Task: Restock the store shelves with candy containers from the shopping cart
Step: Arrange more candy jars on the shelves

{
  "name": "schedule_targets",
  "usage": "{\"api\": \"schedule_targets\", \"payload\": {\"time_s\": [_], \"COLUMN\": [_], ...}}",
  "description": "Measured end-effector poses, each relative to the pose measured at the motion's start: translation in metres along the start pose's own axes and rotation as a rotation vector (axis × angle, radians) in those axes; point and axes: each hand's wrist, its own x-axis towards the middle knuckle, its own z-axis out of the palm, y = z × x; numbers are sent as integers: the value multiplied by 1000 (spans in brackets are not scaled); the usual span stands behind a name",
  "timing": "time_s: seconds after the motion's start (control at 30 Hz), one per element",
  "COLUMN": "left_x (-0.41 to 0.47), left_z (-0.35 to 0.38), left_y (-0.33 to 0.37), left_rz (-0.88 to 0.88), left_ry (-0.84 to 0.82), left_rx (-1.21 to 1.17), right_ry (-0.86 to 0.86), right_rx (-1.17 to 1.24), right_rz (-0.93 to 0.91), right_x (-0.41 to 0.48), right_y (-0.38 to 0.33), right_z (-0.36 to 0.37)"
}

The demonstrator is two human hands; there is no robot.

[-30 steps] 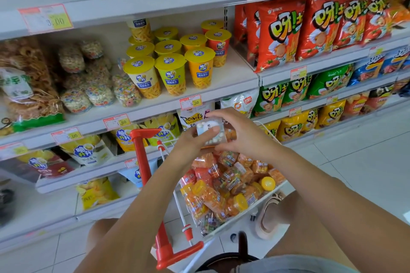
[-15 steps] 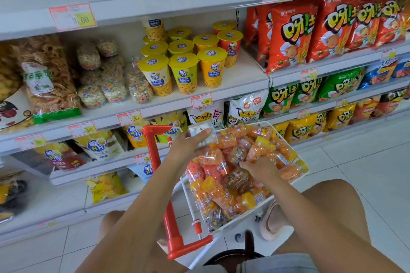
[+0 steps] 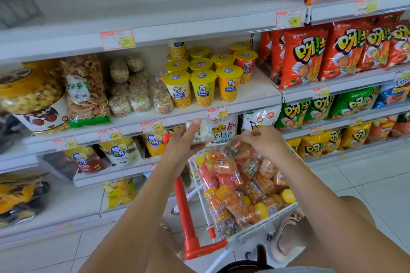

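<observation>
Bare forearms run up to the left hand [image 3: 182, 142] and the right hand [image 3: 266, 143]. Just right of the shopping cart [image 3: 188, 217] there's a pale beige shoe [image 3: 286, 239] with a strappy upper, under a bare knee [image 3: 355, 208]. Below the cart, a strip of light grey clothing [image 3: 299, 270].

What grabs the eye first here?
The shopping cart at bottom centre is heaped with orange candy jars with yellow lids. Just above it, the left hand holds a clear tub of pale candies, and the right hand pinches another clear jar. At upper right, red snack bags fill a shelf.
</observation>
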Motion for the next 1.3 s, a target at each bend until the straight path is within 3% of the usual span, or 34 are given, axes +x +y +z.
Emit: {"api": "schedule_targets", "payload": {"time_s": [0.17, 0.33, 0.47, 0.57, 0.73, 0.83, 0.97, 1.1, 1.23, 1.3], "left_x": [-20, -33, -42, -43, -36, -28, -25, -27, -27, -25], "left_z": [-14, -36, -55, -65, -105, -132, -164, -197, -230, -245], "left_y": [44, 81, 108, 123, 140, 152, 179, 209, 233, 244], "left_rz": [100, 146, 193, 265, 296, 370, 418, 569, 669, 681], "left_ry": [33, 100, 142, 235, 211, 283, 520, 566, 639, 658], "left_rx": [-79, -153, -332, -119, -65, 82, 411, 508, 711, 659], "right_ry": [-103, -384, -553, -589, -755, -789, -781, -770, -790, -795], "right_rx": [618, 1270, 1487, 1605, 1382, 1101, 689, 434, 371, 408], "right_rz": [-105, 26, 196, 345, 267, 7, -415, -635, -724, -779], "right_x": [1, 3, -3, -12, -13, -10, 5, 22, 29, 25], "right_y": [-62, -118, -162, -194, -252, -287, -330, -375, -417, -437], "right_z": [-30, -37, -23, -12, 5, 8, 22, 42, 62, 70]}}
